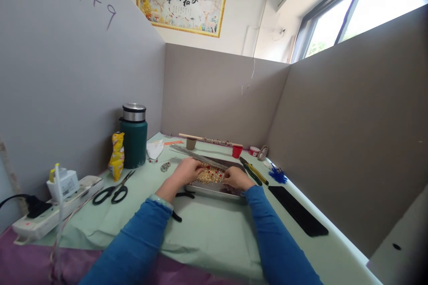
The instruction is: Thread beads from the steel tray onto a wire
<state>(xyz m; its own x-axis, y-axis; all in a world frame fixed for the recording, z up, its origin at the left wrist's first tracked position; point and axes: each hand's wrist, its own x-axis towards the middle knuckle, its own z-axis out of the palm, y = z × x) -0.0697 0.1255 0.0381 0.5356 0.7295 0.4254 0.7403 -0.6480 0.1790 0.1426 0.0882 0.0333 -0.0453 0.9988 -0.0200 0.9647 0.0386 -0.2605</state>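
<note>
A shallow metal tray (217,192) sits on the pale green cloth, with gold and red beads (210,175) heaped in it. My left hand (187,172) reaches over the tray's left side, its fingers closed together at the beads. Over the right side, my right hand (238,178) is pinched, fingertips low near the beads. Anything between the fingers of either hand is too small to make out. A bundle of thin metal wires (197,156) lies across the tray's far side. Black-handled pliers (186,194) lie partly hidden by my left wrist and the tray.
Scissors (115,191), a power strip (40,222), a yellow packet (117,156) and a green flask (134,142) stand or lie at left. Behind are a brown cup (191,143) and red cup (237,151). Yellow-handled pliers (257,173) and a black strip (297,210) lie right.
</note>
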